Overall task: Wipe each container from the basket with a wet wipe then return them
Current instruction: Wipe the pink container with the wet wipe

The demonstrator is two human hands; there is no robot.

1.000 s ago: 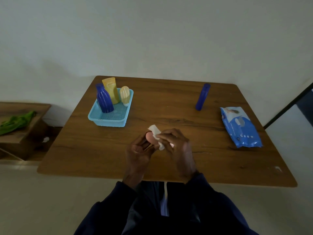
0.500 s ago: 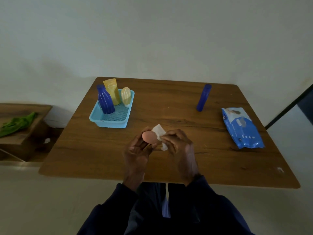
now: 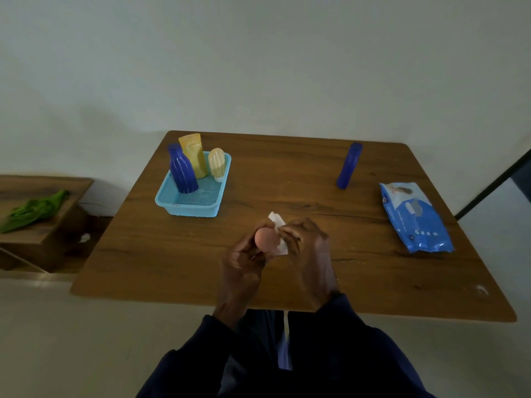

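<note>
My left hand (image 3: 244,259) grips a small pink rounded container (image 3: 265,239) above the table's near middle. Against its right side my right hand (image 3: 307,248) pinches a white wet wipe (image 3: 278,225). A light blue basket (image 3: 189,201) stands at the table's left and holds a dark blue bottle (image 3: 182,169), a yellow tube (image 3: 194,153) and a small cream bottle (image 3: 217,163), all upright. Apart from them, a tall blue bottle (image 3: 349,165) stands at the far right of the table.
A blue wet wipe pack (image 3: 415,216) lies near the table's right edge. The wooden table (image 3: 172,248) ends close to my body. To the left sits a low wooden shelf (image 3: 37,234) with a green cloth (image 3: 34,209) on it.
The pink container has turned in my left hand and shows more of itself, while the wipe has shifted over its right side. Both hands stay in the same spot.
</note>
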